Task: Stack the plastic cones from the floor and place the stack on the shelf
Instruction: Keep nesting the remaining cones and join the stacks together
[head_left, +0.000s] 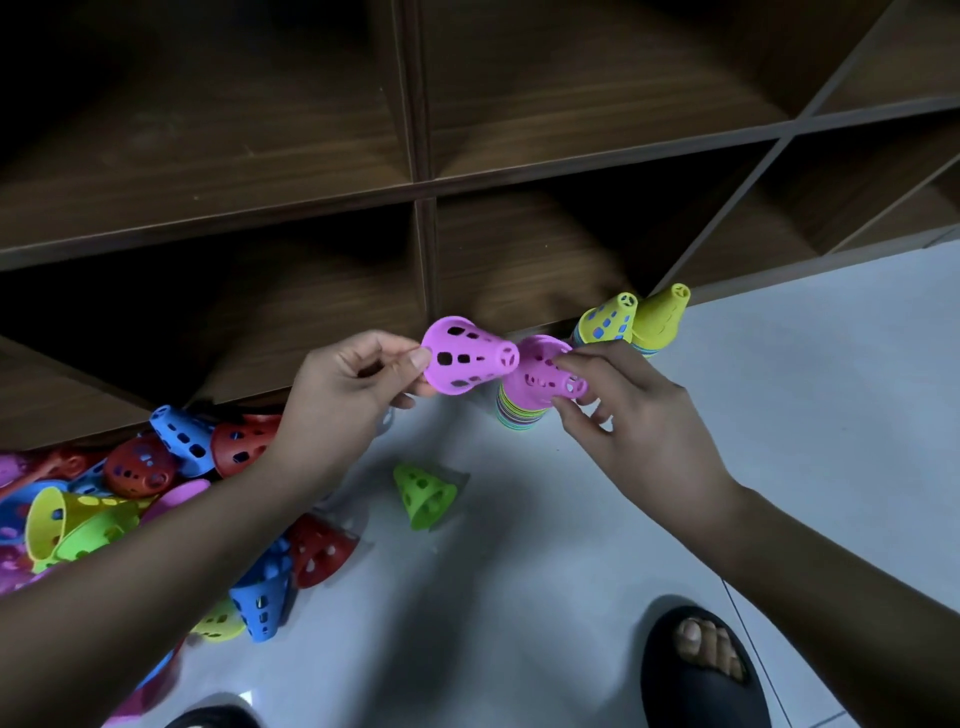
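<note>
My left hand (353, 379) pinches the rim of a loose purple cone (465, 361), its tip pointing right. My right hand (623, 415) holds the top purple cone (543, 376) of a multicoloured stack (517, 415) standing on the floor. The two purple cones almost touch. Behind them two taller stacks topped with yellow cones (610, 319) (662, 317) stand against the dark wooden shelf (426, 182). A lone green cone (423, 493) lies on its side on the floor. A pile of loose cones (140, 483) in blue, red, yellow, green and purple lies at the left.
The shelf has open compartments above the floor, all dark inside. The pale tiled floor (779, 415) stretches right and forward. A foot in a black slipper (701, 670) is at the bottom right, another slipper edge (218, 717) at the bottom left.
</note>
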